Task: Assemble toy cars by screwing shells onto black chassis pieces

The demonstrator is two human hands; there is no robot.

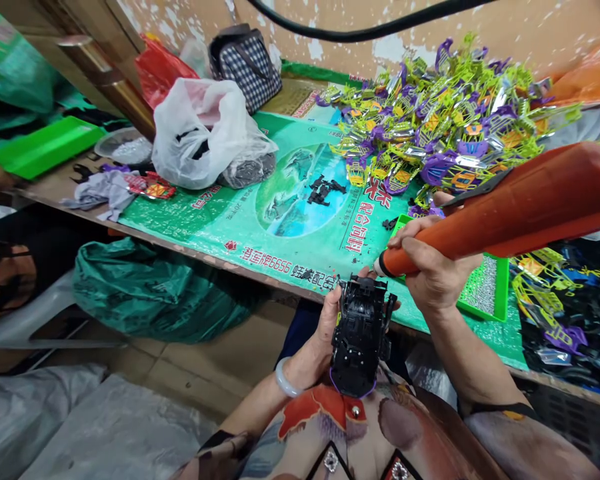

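Observation:
My left hand (321,333) is closed around the side of a black plastic toy car chassis (360,337), held underside up in front of my chest. A thin purple edge shows at its near end. In my right hand (437,277) is an orange-red electric screwdriver (510,210), gripped near its front end. Its pale nose points left and down, close above the chassis's far end; whether the bit touches cannot be made out. Beside the right hand, a green tray (503,293) holds many small metal screws, partly hidden by the hand and tool.
A heap of yellow-green and purple toy car bodies (430,127) covers the back right. Black parts (580,327) lie at the right edge. A black part (325,191) sits mid-table. A white plastic bag (195,133), checked bag (247,67) and green tray (45,148) stand left.

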